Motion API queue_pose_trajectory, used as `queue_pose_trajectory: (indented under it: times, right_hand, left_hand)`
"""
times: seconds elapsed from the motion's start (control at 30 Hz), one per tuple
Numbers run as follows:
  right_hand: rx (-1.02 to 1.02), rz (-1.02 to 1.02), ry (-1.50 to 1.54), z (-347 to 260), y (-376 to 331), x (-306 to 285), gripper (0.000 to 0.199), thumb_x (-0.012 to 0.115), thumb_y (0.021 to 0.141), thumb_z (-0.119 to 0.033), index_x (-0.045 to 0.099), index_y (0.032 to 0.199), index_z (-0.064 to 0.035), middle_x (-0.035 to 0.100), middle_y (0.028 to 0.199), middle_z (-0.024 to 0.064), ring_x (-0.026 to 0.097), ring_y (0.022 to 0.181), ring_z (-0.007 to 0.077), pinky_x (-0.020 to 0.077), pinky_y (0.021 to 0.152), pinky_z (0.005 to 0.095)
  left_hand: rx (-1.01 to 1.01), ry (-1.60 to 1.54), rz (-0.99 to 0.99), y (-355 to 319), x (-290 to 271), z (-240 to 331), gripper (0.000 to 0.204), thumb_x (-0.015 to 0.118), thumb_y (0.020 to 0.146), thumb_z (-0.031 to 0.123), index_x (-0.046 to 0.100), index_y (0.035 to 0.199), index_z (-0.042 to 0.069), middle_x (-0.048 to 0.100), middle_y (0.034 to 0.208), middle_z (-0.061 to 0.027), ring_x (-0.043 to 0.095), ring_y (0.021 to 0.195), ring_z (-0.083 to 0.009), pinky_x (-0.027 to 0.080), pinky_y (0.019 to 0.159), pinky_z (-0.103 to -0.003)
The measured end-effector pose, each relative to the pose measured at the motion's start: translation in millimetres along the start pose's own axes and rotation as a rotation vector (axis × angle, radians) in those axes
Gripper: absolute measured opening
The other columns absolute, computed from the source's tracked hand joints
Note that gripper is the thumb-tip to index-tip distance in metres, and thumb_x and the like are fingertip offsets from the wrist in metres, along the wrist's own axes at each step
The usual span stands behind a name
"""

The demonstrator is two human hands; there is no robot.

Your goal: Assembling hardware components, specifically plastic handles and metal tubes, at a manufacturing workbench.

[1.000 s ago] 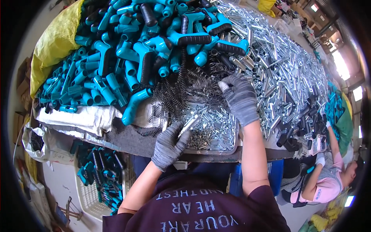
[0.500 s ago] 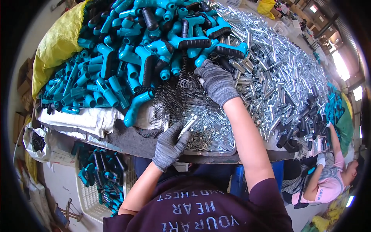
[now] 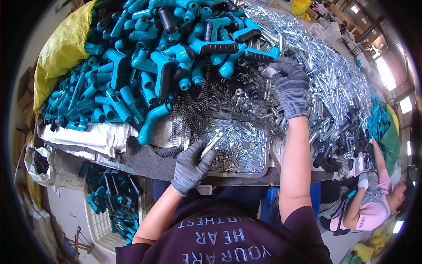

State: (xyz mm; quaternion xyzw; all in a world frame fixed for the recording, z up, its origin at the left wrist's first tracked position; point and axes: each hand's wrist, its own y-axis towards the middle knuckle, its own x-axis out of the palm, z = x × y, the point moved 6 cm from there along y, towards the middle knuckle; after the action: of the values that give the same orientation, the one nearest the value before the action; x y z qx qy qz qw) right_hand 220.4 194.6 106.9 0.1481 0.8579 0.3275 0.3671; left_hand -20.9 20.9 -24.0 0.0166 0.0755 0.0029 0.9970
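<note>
The left hand [image 3: 191, 169] and the right hand [image 3: 290, 83] are covered by knitted gloves [image 3: 293, 103], mottled in light and dark grey, with fine bands running around them. The fingers [image 3: 288, 66] are fully enclosed, and the wrists are closely hugged by the cuffs. The forearms [image 3: 296, 154] are left bare. A dark purple shirt [image 3: 149, 251] is worn, with short, plain sleeves [image 3: 303, 224]; its cloth is marked with rows of pale blue, sketchily drawn capital lettering [image 3: 236, 238], seen upside down.

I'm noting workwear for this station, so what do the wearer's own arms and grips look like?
The left grip and right grip wear matching wrist-length, streaky grey knit gloves. Both forearms are bare, below short, dark purple sleeves.
</note>
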Motion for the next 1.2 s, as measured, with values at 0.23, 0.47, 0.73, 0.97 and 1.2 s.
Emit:
queue_pose_trajectory:
  times: [0.23,0.47,0.73,0.97,1.2]
  right_hand:
    - [0.044,-0.079,0.000,20.4,9.3,-11.3,0.015,0.078,0.079,-0.007,0.075,0.093,-0.0016,0.071,0.108,0.0102,0.067,0.090,0.0151,0.0534,0.082,0.0283]
    - [0.211,-0.094,0.199,45.2,-5.4,-31.3,0.021,0.075,0.086,-0.015,0.072,0.102,-0.0013,0.071,0.102,0.0077,0.064,0.086,0.0118,0.0517,0.078,0.0256]
    - [0.418,-0.198,0.626,13.1,-46.8,-33.3,0.038,0.072,0.087,-0.042,0.060,0.096,-0.0070,0.070,0.089,0.0086,0.064,0.070,0.0098,0.0554,0.061,0.0270]
    - [0.672,-0.618,0.932,-18.6,-149.4,-22.3,0.044,0.074,0.088,-0.026,0.055,0.117,0.0003,0.066,0.103,0.0137,0.065,0.087,0.0161,0.0561,0.077,0.0279]
    - [0.686,-0.531,1.148,-12.1,-187.6,-42.5,0.029,0.077,0.084,-0.016,0.058,0.101,-0.0028,0.068,0.105,0.0147,0.065,0.093,0.0165,0.0547,0.084,0.0306]
  left_hand:
    - [-0.027,0.000,-0.032,-0.1,1.1,-5.0,0.029,0.066,0.093,0.014,0.061,0.113,-0.005,0.064,0.091,-0.0065,0.056,0.087,-0.0105,0.049,0.077,-0.028]
    - [0.002,-0.017,-0.003,-0.2,3.7,-6.8,0.029,0.065,0.094,0.018,0.063,0.114,-0.004,0.067,0.085,-0.0077,0.056,0.077,-0.0095,0.050,0.070,-0.028]
    - [-0.060,-0.055,-0.062,1.7,-0.5,5.8,0.023,0.061,0.095,0.016,0.063,0.107,-0.004,0.064,0.083,-0.0047,0.055,0.078,-0.0083,0.048,0.070,-0.027]
    - [-0.016,0.229,-0.274,-7.7,-4.6,36.0,0.029,0.068,0.090,0.019,0.066,0.110,-0.001,0.068,0.081,-0.0165,0.066,0.073,-0.0188,0.052,0.069,-0.034]
    - [-0.666,-0.110,-0.526,-22.0,4.0,23.3,0.026,0.068,0.094,0.027,0.070,0.099,0.001,0.065,0.079,0.0019,0.054,0.069,-0.0049,0.045,0.061,-0.023]
